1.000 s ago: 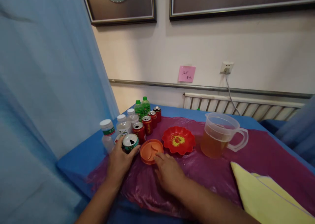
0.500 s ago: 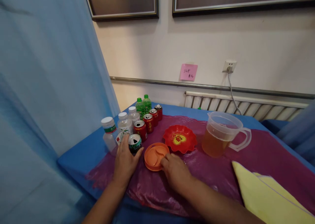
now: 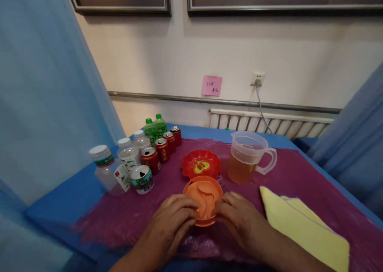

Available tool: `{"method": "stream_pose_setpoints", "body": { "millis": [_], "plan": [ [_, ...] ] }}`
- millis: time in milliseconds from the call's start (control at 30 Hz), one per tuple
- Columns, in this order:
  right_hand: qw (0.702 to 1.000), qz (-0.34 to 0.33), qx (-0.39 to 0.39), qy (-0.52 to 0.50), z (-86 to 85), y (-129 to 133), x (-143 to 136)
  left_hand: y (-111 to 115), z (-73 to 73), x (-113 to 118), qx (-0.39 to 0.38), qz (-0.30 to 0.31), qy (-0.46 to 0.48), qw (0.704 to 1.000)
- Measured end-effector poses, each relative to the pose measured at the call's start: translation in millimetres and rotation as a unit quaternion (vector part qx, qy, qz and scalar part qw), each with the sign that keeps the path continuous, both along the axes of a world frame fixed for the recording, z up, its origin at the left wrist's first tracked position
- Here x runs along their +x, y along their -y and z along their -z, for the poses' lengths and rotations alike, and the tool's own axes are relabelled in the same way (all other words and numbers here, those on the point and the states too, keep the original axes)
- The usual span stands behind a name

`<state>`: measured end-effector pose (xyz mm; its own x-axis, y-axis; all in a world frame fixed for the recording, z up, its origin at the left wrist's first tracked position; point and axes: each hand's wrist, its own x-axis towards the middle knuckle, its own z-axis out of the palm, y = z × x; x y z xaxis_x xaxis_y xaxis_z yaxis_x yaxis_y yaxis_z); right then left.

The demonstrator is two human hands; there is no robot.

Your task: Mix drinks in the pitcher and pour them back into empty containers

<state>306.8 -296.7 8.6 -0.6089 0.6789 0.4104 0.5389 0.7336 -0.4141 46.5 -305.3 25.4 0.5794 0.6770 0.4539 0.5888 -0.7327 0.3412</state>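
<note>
A round orange divided dish (image 3: 200, 192), with a curved ridge inside, lies on the purple plastic sheet, close to the red dish. My left hand (image 3: 172, 224) has its curled fingers over the dish's left rim. On the opposite side, my right hand (image 3: 239, 218) grips the right rim; its thumb is mostly hidden. Just behind is a red scalloped dish (image 3: 201, 165) with a yellow printed centre. To the left stands a short green-and-white can (image 3: 143, 180) with an opening in its top.
Several red cans (image 3: 151, 160), white-capped bottles (image 3: 103, 168) and green bottles (image 3: 160, 124) stand at the left. A clear jug (image 3: 247, 156) of amber liquid is at the right, behind a folded yellow cloth (image 3: 305, 228). Blue curtains (image 3: 44, 84) hang at both sides.
My left hand has left the green-and-white can and come to the orange dish's left rim. My right hand stays at its right side. The view has shifted right.
</note>
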Motion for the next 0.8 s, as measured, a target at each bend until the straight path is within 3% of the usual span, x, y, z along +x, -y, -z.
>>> {"method": "stream_pose_setpoints", "body": {
  "millis": [100,200,333,433,533,633,800],
  "plan": [
    [0.989,0.076,0.029,-0.12,7.0,3,19,-13,-14.3,25,-0.034,0.031,0.058,0.997],
    [0.938,0.168,0.023,-0.301,26.7,4,27,-22,-24.9,51,-0.064,0.047,0.132,0.988],
    [0.869,0.168,-0.049,-0.464,56.0,-2,22,-30,-32.2,90,-0.123,0.067,0.221,0.965],
    [0.831,0.189,-0.074,-0.518,63.1,-6,20,-33,-33.6,117,-0.189,0.085,0.279,0.937],
    [0.826,0.232,-0.057,-0.511,56.2,-8,27,-34,-33.2,137,-0.258,0.105,0.316,0.907],
    [0.837,0.277,0.007,-0.473,45.9,-11,39,-36,-32.8,149,-0.305,0.122,0.336,0.883],
    [0.862,0.31,0.114,-0.383,37.6,-16,50,-43,-38.4,159,-0.324,0.139,0.343,0.871]
  ]
}}
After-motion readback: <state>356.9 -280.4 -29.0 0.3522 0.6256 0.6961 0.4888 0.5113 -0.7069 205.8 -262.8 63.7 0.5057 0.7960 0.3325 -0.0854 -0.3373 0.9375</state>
